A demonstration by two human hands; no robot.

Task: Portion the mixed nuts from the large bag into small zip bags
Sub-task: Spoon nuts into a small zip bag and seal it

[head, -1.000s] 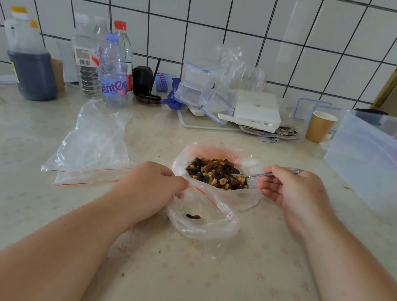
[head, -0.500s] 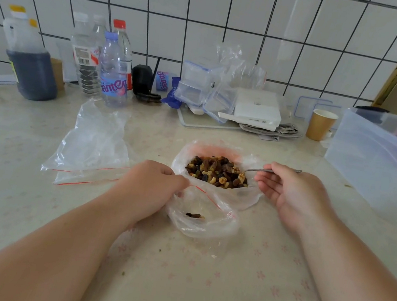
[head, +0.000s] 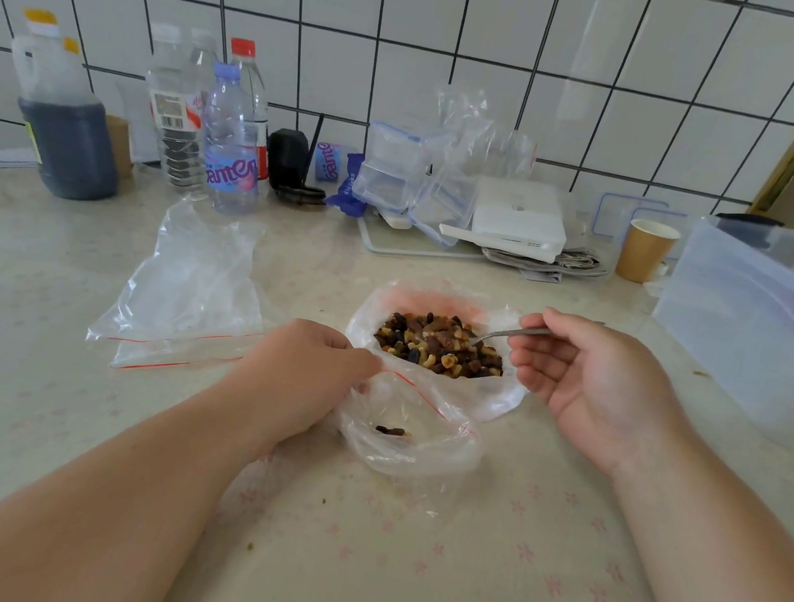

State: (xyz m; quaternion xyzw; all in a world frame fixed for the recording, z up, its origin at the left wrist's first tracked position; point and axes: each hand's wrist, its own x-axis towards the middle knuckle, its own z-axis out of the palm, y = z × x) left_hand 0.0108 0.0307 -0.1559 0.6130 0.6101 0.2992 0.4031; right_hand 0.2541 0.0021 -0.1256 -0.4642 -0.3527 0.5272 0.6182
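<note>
The large bag (head: 499, 400) lies open at the table's middle, full of mixed nuts (head: 440, 344). Just in front of it sits a small zip bag (head: 419, 445) with a red seal line and a few dark pieces inside. My left hand (head: 306, 369) pinches the small bag's left rim, holding its mouth open. My right hand (head: 590, 383), palm turned up, holds a metal spoon (head: 509, 333) whose bowl is dug into the right side of the nuts.
Spare flat zip bags (head: 187, 299) lie to the left. Bottles (head: 230, 144) and a dark jug (head: 67, 134) line the tiled wall. Clear boxes (head: 395, 170), a white box (head: 520, 216) and a paper cup (head: 645, 249) stand behind. A big clear tub (head: 765, 328) fills the right.
My right hand has rolled from knuckles-up to palm-up, and the spoon has tipped deeper into the nuts. My left hand and both bags stay where they were.
</note>
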